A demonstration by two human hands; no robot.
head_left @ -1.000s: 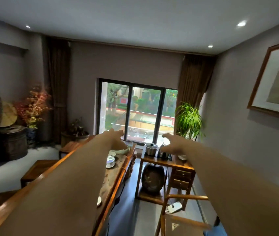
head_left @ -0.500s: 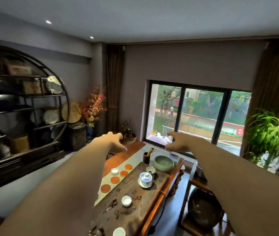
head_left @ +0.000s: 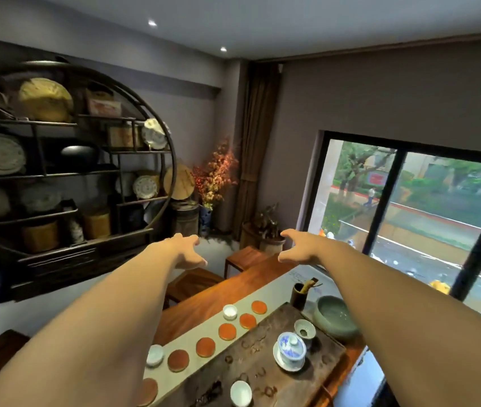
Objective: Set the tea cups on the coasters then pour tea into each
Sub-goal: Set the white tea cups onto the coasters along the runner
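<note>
Both my arms stretch out in front of me, well above the table. My left hand point(head_left: 187, 252) and my right hand point(head_left: 298, 245) are empty with fingers spread. Below them a pale runner point(head_left: 284, 284) carries a row of several round orange coasters point(head_left: 227, 331). One small white tea cup point(head_left: 230, 311) stands beside the row's far end, another point(head_left: 155, 354) beside its near part. A third white cup point(head_left: 241, 392) sits on the dark tea tray point(head_left: 265, 324). A blue-and-white lidded gaiwan point(head_left: 290, 351) on its saucer stands on the tray.
A green ceramic bowl point(head_left: 334, 317), a small strainer cup point(head_left: 304, 329) and a dark tool holder point(head_left: 299, 295) stand at the tray's far end. Wooden stools point(head_left: 243, 258) lie beyond the long wooden table point(head_left: 221, 292). A round display shelf point(head_left: 66, 177) fills the left wall; a window point(head_left: 415, 218) is on the right.
The view has swung left and downward, away from the side table and plant, bringing the tea table, coasters and round shelf into sight. Both hands stay raised and empty.
</note>
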